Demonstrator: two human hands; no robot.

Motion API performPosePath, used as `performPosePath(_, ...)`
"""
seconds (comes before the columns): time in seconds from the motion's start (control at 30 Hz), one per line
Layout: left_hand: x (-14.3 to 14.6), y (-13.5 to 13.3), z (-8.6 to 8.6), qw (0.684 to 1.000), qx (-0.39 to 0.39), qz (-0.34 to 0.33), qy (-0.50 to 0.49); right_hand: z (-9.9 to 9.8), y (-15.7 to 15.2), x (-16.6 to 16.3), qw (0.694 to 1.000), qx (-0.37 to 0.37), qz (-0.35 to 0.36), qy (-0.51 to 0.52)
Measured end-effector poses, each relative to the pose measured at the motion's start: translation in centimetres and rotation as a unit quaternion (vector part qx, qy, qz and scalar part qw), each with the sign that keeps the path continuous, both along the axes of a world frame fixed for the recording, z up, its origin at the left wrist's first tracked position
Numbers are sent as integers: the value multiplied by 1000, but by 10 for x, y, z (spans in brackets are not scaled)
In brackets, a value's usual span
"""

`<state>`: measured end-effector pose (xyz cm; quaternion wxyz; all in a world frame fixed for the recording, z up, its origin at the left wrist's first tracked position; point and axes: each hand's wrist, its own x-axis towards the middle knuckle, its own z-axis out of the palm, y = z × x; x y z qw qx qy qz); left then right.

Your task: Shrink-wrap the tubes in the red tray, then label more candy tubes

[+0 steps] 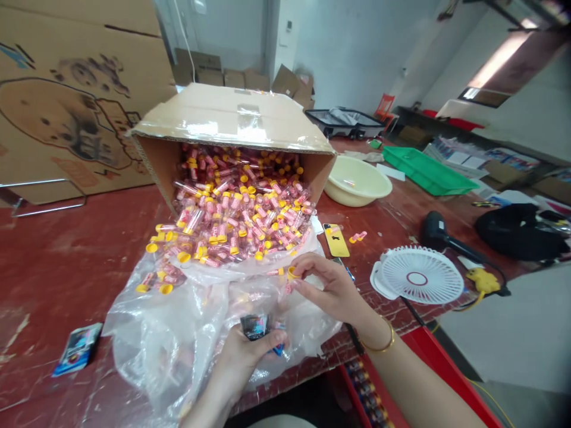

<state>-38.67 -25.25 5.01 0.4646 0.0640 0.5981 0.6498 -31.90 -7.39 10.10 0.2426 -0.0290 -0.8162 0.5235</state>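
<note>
The right hand [332, 288] is pinching a small clear tube with a yellow cap [292, 273] between thumb and fingertips, just at the edge of the heap; the left hand [250, 351] is gripping a dark glossy packet [255, 326] against crinkled plastic sheeting [178, 333]; behind, a cardboard box [232, 128] is lying tipped, spilling the tubes [236, 217] within reach across the red table [66, 261].
</note>
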Motion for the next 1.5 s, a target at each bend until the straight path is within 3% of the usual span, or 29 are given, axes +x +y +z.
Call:
performPosePath(0.2,-1,1,3,999,8,9,50,11,-4,-2,996,76,49,5)
performPosePath(0.33,-2,1,1,998,0,13,54,8,-5,-7,996,57,72,-19)
performPosePath(0.47,-1,-1,-2,999,1,18,48,-7,-6,-11,994,-79,41,-63)
performPosePath(0.6,4,0,3,996,24,55,-63,-31,-14,-5,965,-248,35,-81)
performPosePath(0.77,9,6,13,986,41,61,-151,-49,-24,7,939,-340,38,-32)
performPosePath(0.87,10,11,15,987,35,54,-150,-47,-28,13,943,-327,31,-58)
performPosePath(1.0,10,20,16,982,46,75,-166,-43,-46,22,950,-282,79,-105)
performPosePath(1.13,9,21,13,982,44,68,-170,-50,-63,28,958,-259,38,-119)
performPosePath(1.33,12,7,12,995,36,13,-91,-59,-65,29,985,-166,-24,-48)
performPosePath(1.5,17,6,15,996,50,11,-80,-59,-68,30,984,-178,-9,-20)
